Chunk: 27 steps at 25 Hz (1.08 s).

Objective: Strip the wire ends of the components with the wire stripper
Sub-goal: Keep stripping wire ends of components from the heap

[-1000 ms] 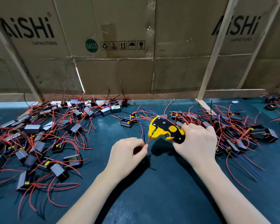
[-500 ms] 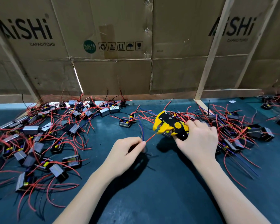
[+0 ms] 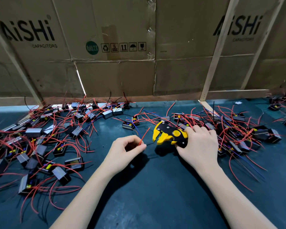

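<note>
My right hand (image 3: 199,146) grips the yellow and black wire stripper (image 3: 169,135), whose jaws point left and stand open. My left hand (image 3: 125,152) pinches a red wire (image 3: 144,136) between thumb and forefinger. The wire's free end sticks up to the right, a short gap left of the stripper's jaws and not inside them. The component on that wire is hidden inside my left hand. Many small black components with red, blue and black wires lie in a pile at the left (image 3: 38,146) and another pile at the right (image 3: 238,129).
The dark green table mat (image 3: 155,195) runs to the near edge. A cardboard wall (image 3: 116,76) with wooden slats (image 3: 211,63) closes the back. One loose component (image 3: 128,125) lies just beyond my hands.
The red wire has come out of the stripper's jaws. My left hand has drawn it back to the left and the wire now points up. The stripper's jaws have opened.
</note>
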Each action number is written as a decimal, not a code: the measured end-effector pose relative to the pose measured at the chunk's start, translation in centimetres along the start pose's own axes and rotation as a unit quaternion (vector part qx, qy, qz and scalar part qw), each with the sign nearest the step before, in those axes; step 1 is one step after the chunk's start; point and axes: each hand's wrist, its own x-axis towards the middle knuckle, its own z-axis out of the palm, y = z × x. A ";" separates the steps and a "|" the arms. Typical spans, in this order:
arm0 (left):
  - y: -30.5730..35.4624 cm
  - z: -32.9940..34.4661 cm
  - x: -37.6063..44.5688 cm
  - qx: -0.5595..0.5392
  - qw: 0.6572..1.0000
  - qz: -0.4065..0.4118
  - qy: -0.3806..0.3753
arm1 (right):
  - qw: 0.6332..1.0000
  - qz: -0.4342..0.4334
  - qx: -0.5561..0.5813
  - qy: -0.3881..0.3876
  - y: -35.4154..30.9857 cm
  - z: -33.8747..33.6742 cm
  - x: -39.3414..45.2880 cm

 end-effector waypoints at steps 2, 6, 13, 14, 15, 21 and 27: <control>0.0 0.2 0.0 0.009 1.000 -0.005 0.016 | 1.000 -0.013 0.001 0.000 -0.5 -0.1 0.0; 0.3 0.7 -0.1 0.019 0.998 -0.007 0.054 | 1.000 -0.015 -0.002 -0.014 -0.9 -0.2 -0.1; 0.8 1.2 -0.3 0.050 0.996 0.002 0.080 | 0.999 -0.015 -0.007 -0.040 -1.1 -0.7 -0.1; 0.9 1.2 -0.4 0.050 0.996 0.005 0.075 | 0.999 -0.014 -0.005 -0.041 -1.1 -0.8 -0.1; 0.9 1.2 -0.4 0.051 0.996 0.007 0.070 | 0.999 -0.011 -0.001 -0.038 -1.2 -0.9 -0.1; 0.8 1.1 -0.6 0.138 0.983 0.070 0.102 | 0.999 0.020 0.024 -0.008 -0.6 -0.8 0.3; 1.7 1.9 -0.9 0.043 0.995 0.092 -0.010 | 0.993 0.097 0.062 0.035 1.5 -1.1 0.8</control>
